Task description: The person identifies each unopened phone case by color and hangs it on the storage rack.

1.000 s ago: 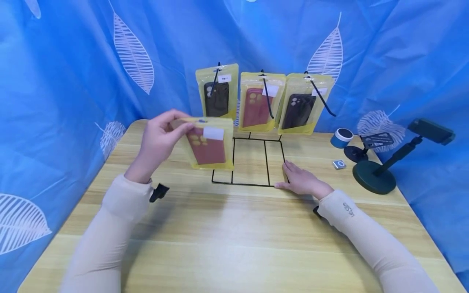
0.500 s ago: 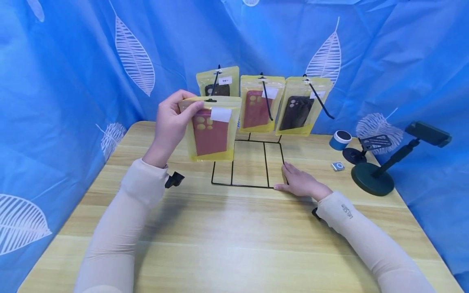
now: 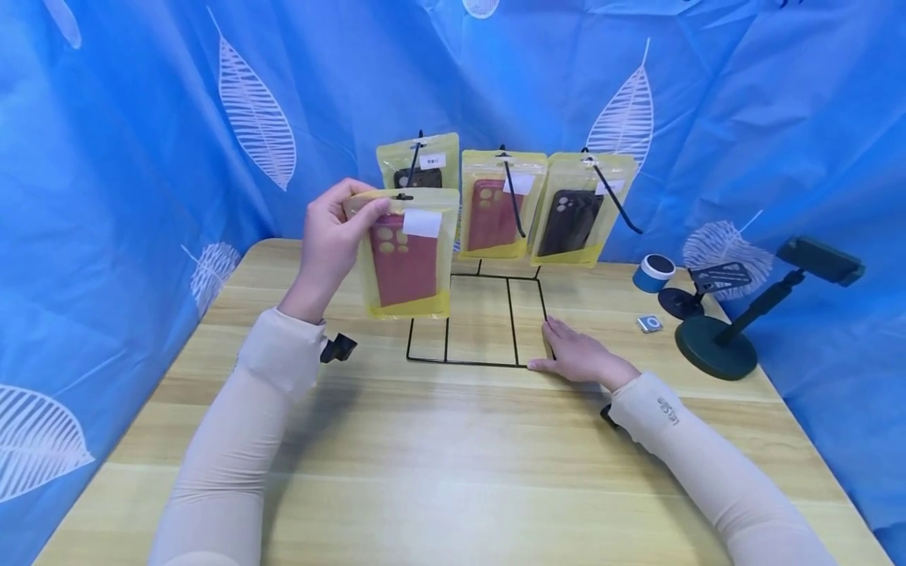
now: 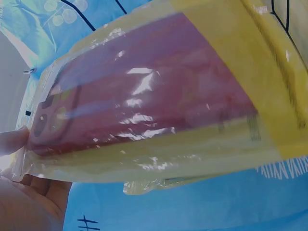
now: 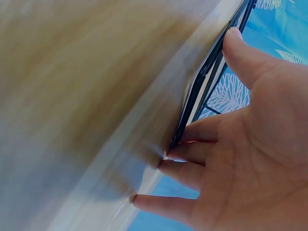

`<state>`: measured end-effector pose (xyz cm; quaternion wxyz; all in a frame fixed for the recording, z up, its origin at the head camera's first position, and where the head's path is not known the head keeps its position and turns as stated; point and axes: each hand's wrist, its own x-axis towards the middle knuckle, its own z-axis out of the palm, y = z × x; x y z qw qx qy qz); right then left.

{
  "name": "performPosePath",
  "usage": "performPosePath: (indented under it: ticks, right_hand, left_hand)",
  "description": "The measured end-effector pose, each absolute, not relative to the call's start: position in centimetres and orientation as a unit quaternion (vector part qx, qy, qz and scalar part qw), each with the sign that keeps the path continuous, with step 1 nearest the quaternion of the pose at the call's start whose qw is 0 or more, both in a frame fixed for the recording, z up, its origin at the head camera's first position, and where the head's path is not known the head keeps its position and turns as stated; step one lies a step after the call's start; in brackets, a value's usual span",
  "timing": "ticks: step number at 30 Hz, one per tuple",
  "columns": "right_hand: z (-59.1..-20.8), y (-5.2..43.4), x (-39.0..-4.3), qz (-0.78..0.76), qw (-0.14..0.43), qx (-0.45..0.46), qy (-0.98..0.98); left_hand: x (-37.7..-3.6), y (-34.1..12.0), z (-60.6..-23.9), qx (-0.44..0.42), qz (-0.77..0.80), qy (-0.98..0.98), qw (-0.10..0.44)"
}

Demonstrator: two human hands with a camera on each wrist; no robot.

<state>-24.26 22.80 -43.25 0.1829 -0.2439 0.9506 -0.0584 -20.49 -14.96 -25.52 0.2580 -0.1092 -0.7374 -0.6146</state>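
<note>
My left hand (image 3: pixel 331 236) pinches the top left corner of a yellow zip bag with a red phone case (image 3: pixel 405 271) in it. The bag hangs upright, its punched hole right by the tip of the rack's left hook (image 3: pixel 416 161). Behind it, a bagged black phone case (image 3: pixel 428 178) on that hook is partly hidden. A bagged red case (image 3: pixel 491 216) and a bagged black case (image 3: pixel 569 222) hang from the middle and right hooks. My right hand (image 3: pixel 580 354) rests at the front right corner of the black wire rack's base (image 3: pixel 481 363), fingers straight, thumb touching the wire (image 5: pixel 199 79).
Right of the rack stand a blue and white cylinder (image 3: pixel 653 273), a small black phone stand (image 3: pixel 683 301) and a dark green phone stand (image 3: pixel 716 346). A small square silver-blue player (image 3: pixel 649 323) lies near them. A blue leaf-print curtain (image 3: pixel 538 71) encloses the wooden table (image 3: pixel 453 456).
My left hand has raised the bagged red phone case and brought it rightward, in front of the left hook, then nearly stopped. The right hand stays at the rack's base.
</note>
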Motion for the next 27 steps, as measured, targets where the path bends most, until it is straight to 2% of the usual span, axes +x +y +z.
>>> performPosePath:
  ticks: [27]
  right_hand:
    - [-43.4, 22.7, -24.3, -0.058, 0.182, -0.243, 0.951]
  left_hand:
    - [-22.9, -15.1, -26.3, -0.098, -0.598, -0.759, 0.239]
